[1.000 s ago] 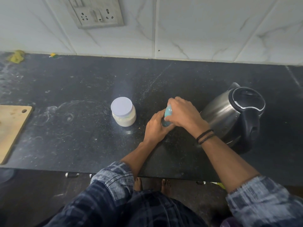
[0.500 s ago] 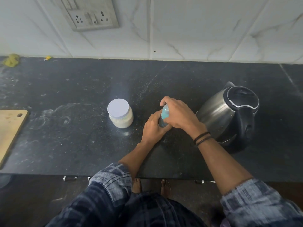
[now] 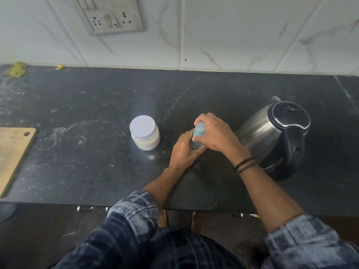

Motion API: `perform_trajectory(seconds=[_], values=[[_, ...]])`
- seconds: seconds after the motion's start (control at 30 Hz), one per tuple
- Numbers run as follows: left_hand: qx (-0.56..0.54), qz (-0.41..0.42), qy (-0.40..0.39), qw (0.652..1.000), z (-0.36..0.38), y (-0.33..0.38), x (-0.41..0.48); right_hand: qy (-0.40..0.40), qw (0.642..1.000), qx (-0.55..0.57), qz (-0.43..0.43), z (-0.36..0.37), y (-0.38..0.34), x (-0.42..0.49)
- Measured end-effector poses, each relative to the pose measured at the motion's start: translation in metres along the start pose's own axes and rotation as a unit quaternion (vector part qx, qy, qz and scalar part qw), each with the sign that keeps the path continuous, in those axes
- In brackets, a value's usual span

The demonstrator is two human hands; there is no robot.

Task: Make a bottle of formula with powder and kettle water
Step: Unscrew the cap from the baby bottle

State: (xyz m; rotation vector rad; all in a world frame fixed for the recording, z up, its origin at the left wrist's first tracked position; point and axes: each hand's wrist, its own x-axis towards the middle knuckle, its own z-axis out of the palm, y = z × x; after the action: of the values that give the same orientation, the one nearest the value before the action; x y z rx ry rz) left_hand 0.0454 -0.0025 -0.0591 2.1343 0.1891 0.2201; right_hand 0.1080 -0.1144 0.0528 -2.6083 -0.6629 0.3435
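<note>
A small blue baby bottle [image 3: 198, 133] stands on the black counter [image 3: 97, 162], mostly covered by both hands. My left hand [image 3: 183, 150] wraps its lower body. My right hand [image 3: 217, 135] grips its top, fingers curled over the cap. A powder jar [image 3: 144, 135] with a white lid sits closed just left of the hands. A steel kettle [image 3: 272, 133] with a black lid and handle stands to the right, lid closed.
A wooden cutting board [image 3: 13, 154] lies at the counter's left edge. A wall socket panel [image 3: 112, 18] is on the white tiled backsplash. Yellow scraps [image 3: 17, 68] lie at the back left. The counter's front edge runs just below my forearms.
The hands stay on the bottle; my right hand has shifted slightly around its top, showing more of the blue cap. The view has tilted a little.
</note>
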Motion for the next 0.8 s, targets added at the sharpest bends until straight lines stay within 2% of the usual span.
perform_trajectory(seconds=[0.13,0.27,0.4,0.5,0.67,0.8], values=[[0.002,-0.001,0.003,1.000,0.0001,-0.0016,0.0010,-0.025,1.000,0.008,-0.016,-0.0023,0.0004,0.0003],[0.006,-0.004,-0.003,1.000,-0.0002,-0.0022,0.0011,0.003,1.000,0.002,-0.001,-0.0041,0.0010,-0.0003],[0.002,-0.005,-0.006,1.000,0.0001,-0.0024,0.0021,-0.037,0.999,-0.003,-0.015,-0.0044,0.0024,0.0006],[-0.001,0.000,-0.006,1.000,0.0008,-0.0028,0.0019,-0.006,1.000,0.001,0.000,-0.0037,0.0008,0.0002],[-0.003,0.005,-0.001,1.000,0.0019,-0.0038,0.0021,-0.028,0.999,-0.004,-0.016,0.0022,0.0015,-0.0021],[-0.001,0.013,-0.001,1.000,0.0030,-0.0052,0.0021,0.000,1.000,-0.006,-0.002,0.0024,0.0002,-0.0021]])
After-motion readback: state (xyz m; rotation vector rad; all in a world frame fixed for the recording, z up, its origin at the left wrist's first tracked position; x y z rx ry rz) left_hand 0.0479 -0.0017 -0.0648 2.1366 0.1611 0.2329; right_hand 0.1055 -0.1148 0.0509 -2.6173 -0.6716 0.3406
